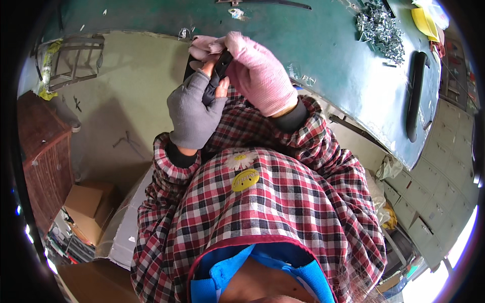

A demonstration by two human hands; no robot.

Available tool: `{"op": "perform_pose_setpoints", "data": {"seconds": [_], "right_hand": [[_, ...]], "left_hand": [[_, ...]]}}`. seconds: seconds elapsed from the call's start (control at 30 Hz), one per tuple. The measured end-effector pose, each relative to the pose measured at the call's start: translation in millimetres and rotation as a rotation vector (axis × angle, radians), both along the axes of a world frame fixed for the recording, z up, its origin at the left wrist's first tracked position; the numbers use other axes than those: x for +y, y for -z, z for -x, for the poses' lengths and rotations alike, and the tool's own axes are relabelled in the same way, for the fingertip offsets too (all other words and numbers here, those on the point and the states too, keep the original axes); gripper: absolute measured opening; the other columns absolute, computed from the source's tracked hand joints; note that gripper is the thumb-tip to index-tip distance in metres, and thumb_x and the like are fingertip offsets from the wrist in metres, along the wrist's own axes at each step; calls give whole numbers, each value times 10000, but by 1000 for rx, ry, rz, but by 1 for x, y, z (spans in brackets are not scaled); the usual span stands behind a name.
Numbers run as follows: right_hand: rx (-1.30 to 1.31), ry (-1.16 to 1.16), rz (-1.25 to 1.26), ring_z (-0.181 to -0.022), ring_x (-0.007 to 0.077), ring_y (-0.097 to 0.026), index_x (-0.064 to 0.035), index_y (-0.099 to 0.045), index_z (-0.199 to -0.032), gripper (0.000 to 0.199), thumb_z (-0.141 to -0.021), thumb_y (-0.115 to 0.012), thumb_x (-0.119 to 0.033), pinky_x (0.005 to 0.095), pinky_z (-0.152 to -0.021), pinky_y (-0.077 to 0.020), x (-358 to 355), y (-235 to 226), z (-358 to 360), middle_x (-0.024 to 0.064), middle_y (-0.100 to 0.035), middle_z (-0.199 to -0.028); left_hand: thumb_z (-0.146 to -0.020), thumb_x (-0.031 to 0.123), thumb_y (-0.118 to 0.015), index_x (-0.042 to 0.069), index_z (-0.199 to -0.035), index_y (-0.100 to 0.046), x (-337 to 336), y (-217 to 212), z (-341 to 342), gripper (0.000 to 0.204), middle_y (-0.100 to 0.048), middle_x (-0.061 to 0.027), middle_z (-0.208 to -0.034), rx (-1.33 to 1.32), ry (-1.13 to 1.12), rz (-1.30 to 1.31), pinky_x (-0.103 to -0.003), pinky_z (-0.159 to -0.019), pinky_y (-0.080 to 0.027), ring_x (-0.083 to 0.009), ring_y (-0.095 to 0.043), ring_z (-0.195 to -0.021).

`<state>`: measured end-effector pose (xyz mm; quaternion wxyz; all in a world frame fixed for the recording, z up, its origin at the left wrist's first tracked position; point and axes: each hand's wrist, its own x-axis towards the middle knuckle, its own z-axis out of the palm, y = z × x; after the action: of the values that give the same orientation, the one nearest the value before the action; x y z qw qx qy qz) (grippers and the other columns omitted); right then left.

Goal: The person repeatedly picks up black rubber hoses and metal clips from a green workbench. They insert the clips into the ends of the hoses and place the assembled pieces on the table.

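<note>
A dark, narrow plastic piece (221, 64) is held between my two hands, just off the near edge of the green table. My left hand (195, 112), in a grey glove with bare fingertips, is closed round its lower part. My right hand (260, 73), in a pink glove, grips the upper part from the other side. Much of the piece is hidden by the fingers, so its full shape does not show. A long black handle-shaped part (417, 96) lies on the table at the right. Near it, a heap of small metal clips (380, 31) sits towards the back.
The green table (323, 45) stretches across the far side and to the right. On it lie a thin black strip (275, 3) and a yellow container (425, 24). A wooden cabinet (43, 151) and a cardboard box (83, 207) stand at the left; grey lockers (434, 177) line the right.
</note>
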<state>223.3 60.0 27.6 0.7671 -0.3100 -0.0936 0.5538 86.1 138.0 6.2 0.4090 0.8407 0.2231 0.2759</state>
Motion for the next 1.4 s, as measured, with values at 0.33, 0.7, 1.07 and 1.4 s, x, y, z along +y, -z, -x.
{"op": "perform_pose_setpoints", "data": {"seconds": [0.33,0.7,1.07,1.4], "right_hand": [[-2096,495,482,-905,335,-656,-30,-720,-963,171,-831,-712,-139,392,-833,-546,21,-34,-97,130,-691,-947],[-2214,-100,568,-966,339,-653,-49,-721,-998,182,-817,-711,-65,373,-870,-541,-1,-24,-104,95,-699,-1074],[-2147,-308,837,-815,353,-692,-76,-738,-932,162,-777,-701,-105,426,-751,-568,-8,-43,-94,150,-685,-790],[-1759,182,462,-717,250,-697,-70,-676,-945,83,-865,-694,-55,324,-647,-552,-43,-25,-89,106,-690,-815]], "left_hand": [[-944,216,-715,167,-1387,-626,27,-4,-2,455,-712,-120,-922,199,20,-3,-345,-675,-549,-225,-693,-735],[-967,181,-685,141,-1413,-610,44,8,2,454,-714,-114,-930,191,47,-35,-321,-689,-536,-181,-674,-700],[-937,273,-708,317,-1418,-603,49,1,-3,494,-691,-55,-879,296,38,-241,-377,-599,-541,-255,-670,-666],[-933,199,-707,279,-1408,-618,45,3,-3,489,-665,-64,-879,248,68,-72,-357,-637,-532,-226,-656,-664]]}}
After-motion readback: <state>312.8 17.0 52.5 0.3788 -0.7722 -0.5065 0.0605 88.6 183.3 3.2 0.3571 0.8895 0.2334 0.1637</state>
